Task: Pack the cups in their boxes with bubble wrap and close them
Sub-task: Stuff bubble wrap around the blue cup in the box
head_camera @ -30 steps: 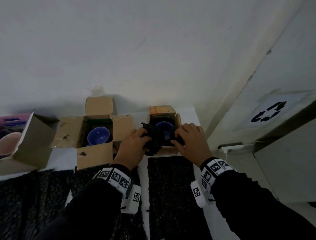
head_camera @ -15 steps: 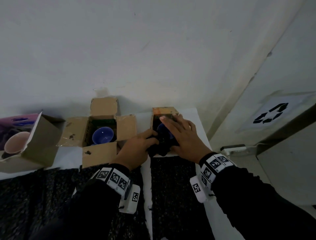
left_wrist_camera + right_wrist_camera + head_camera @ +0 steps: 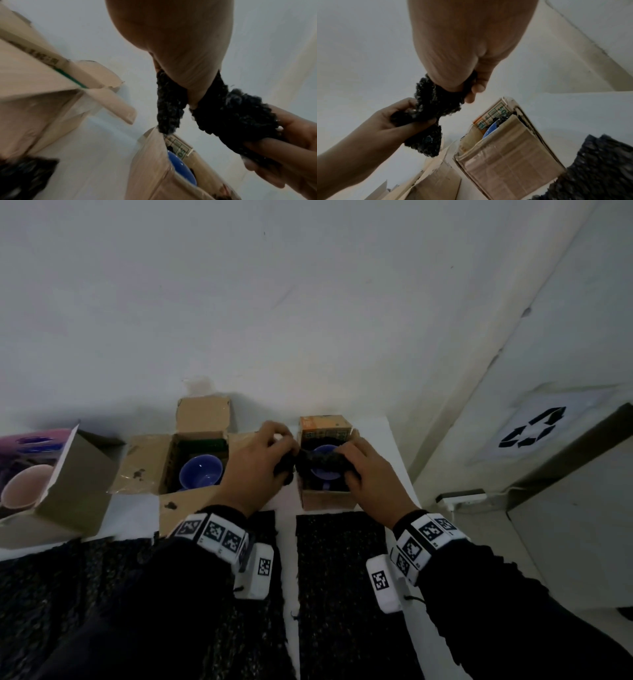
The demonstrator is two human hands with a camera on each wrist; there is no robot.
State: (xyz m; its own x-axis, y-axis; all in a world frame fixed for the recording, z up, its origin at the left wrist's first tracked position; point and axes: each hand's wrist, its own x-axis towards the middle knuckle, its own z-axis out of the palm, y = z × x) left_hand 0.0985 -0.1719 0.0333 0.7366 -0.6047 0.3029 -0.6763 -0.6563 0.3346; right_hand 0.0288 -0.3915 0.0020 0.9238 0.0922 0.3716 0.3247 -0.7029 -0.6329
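A crumpled piece of black bubble wrap (image 3: 320,461) hangs just above the small open cardboard box (image 3: 323,500) at the right, which holds a blue cup (image 3: 323,474). My left hand (image 3: 285,462) grips the wrap's left end and my right hand (image 3: 346,465) grips its right end. In the left wrist view the bubble wrap (image 3: 171,108) runs from my palm to the right hand's fingers (image 3: 283,155), above the box (image 3: 150,169) and cup (image 3: 181,169). The right wrist view shows the bubble wrap (image 3: 435,101) bunched between both hands above the box (image 3: 505,169).
A second open box (image 3: 144,467) with a blue cup (image 3: 200,474) sits left of my hands. Further left, a tilted box (image 3: 75,484) holds a pink cup (image 3: 24,486). Flat black bubble wrap sheets (image 3: 339,577) lie nearer me. A recycling bin (image 3: 531,436) stands past the table's right edge.
Half a second ago my right hand lay flat over the right box. It now grips the wrap again, and both hands hold the wrap over the cup.
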